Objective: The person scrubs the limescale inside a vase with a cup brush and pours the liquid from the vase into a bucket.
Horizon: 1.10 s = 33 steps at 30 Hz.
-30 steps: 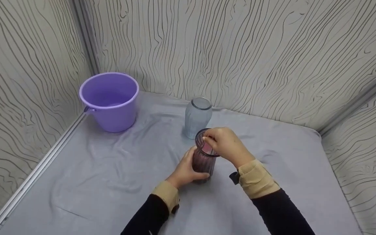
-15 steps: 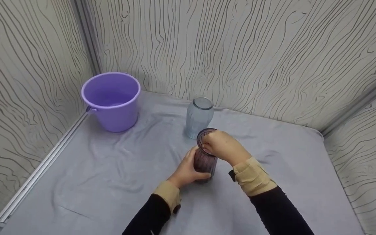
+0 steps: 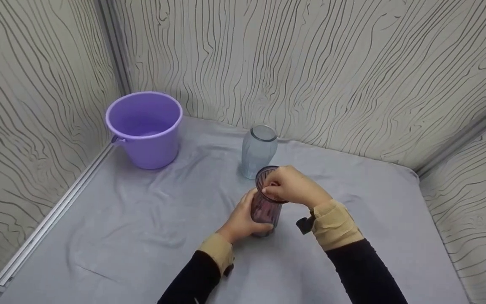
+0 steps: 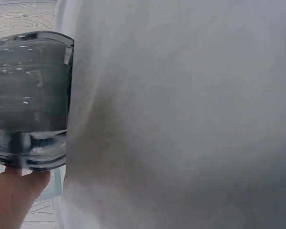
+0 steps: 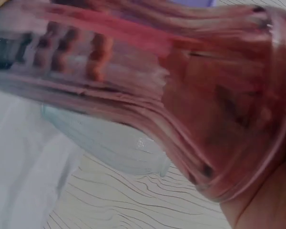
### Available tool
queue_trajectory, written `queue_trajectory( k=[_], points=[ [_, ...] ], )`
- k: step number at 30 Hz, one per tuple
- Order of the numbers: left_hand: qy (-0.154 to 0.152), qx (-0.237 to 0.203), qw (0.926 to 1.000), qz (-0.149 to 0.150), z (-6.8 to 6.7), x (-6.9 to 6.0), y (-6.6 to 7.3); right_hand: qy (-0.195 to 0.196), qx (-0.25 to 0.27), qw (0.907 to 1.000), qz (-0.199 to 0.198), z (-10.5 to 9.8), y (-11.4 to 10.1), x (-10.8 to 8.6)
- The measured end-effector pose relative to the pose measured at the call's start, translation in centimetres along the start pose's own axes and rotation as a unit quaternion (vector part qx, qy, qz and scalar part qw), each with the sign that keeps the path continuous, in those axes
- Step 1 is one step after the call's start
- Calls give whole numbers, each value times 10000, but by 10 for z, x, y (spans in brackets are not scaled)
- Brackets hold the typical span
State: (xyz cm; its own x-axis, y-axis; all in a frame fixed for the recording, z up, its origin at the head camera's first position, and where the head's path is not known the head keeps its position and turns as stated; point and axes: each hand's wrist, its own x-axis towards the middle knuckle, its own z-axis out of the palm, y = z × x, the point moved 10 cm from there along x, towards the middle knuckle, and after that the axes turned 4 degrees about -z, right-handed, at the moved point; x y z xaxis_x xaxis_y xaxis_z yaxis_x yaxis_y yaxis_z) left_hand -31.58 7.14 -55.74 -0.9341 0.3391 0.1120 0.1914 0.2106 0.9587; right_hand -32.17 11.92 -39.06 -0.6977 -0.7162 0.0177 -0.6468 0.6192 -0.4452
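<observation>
A ribbed purple glass vase (image 3: 265,213) stands slightly tilted on the grey cloth, gripped low by my left hand (image 3: 241,221). At its mouth is my right hand (image 3: 294,186), thumb and fingers bent together just inside the rim. A soft-looking pink thing (image 5: 143,36) shows through the glass in the right wrist view; it runs lengthwise inside the vase, and its kind is unclear. My right fingers seem to pinch its upper end, partly hidden by the glass. The left wrist view catches the vase's thick base (image 4: 31,86), with fingertips (image 4: 35,181) against it.
Just behind the purple vase stands a light blue glass vase (image 3: 259,154), upright. A purple bucket (image 3: 152,150) sits at the back left corner. Wood-patterned walls (image 3: 243,63) enclose the cloth-covered table (image 3: 141,236) at the back and sides.
My right hand dipped deeper into the vase's mouth half a second ago and has since risen a little. The left hand keeps its grip on the vase in nearly the same place.
</observation>
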Motion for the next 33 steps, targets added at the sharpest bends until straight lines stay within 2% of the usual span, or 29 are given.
queue_trajectory(
  k=[6,12,22,33],
  points=[
    [23,-33,10000,-34,0,-1,2,-33,554,9982,232,-3,6,-1],
    [31,-35,9998,-174,0,-1,-1,157,585,9979,228,-7,9,-4],
    [-57,-18,9998,-197,2,-1,-1,754,-338,9965,-97,-7,1,-6],
    [-7,-28,9999,-100,2,-1,0,768,-667,9948,20,-3,0,-8]
  ],
)
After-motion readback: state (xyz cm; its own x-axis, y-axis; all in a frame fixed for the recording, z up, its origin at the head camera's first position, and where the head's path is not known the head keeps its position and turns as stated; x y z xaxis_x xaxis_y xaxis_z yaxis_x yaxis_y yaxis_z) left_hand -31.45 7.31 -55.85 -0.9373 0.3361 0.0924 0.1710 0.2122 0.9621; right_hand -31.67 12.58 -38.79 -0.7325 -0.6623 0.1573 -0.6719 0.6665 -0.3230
